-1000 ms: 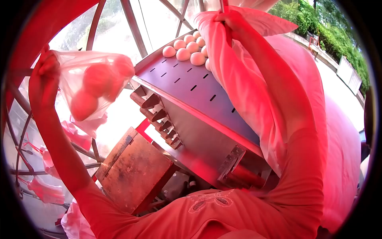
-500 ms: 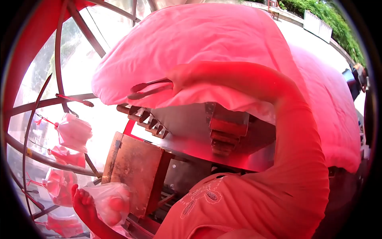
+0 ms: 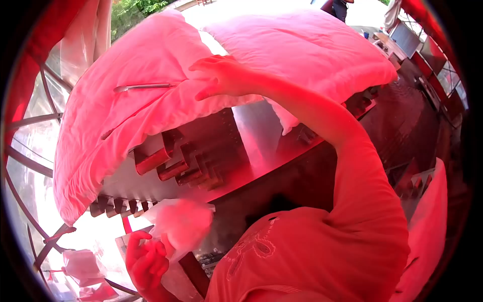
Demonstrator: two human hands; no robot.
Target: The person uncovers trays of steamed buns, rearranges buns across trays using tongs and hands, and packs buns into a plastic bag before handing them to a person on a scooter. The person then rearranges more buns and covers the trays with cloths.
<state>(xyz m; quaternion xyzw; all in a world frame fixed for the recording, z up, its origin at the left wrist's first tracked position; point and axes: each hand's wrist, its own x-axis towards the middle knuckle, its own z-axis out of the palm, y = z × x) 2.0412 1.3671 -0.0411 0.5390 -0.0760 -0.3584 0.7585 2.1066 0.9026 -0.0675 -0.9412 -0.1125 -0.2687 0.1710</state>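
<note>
My right hand (image 3: 216, 78) lies on the pink quilt (image 3: 131, 65) with its fingers spread and nothing in them. Just left of it, metal tongs (image 3: 146, 87) rest on the quilt. Low on the left, my left hand (image 3: 148, 256) has curled fingers at a thin plastic bag (image 3: 183, 224) with blurred rounded contents. A second padded cover (image 3: 302, 50) lies to the right of the first. The round buns or eggs seen before are hidden.
Below the quilt the metal stand (image 3: 256, 136) shows angled brackets (image 3: 176, 166). Bundles of bags (image 3: 83, 267) hang by the frame at lower left. A person (image 3: 340, 9) stands at the far top. A pink cloth (image 3: 427, 226) is at the right.
The view has swung to the right. The quilt now covers the slotted surface. My right hand has let go of the tongs, and my left hand has come down with the bag.
</note>
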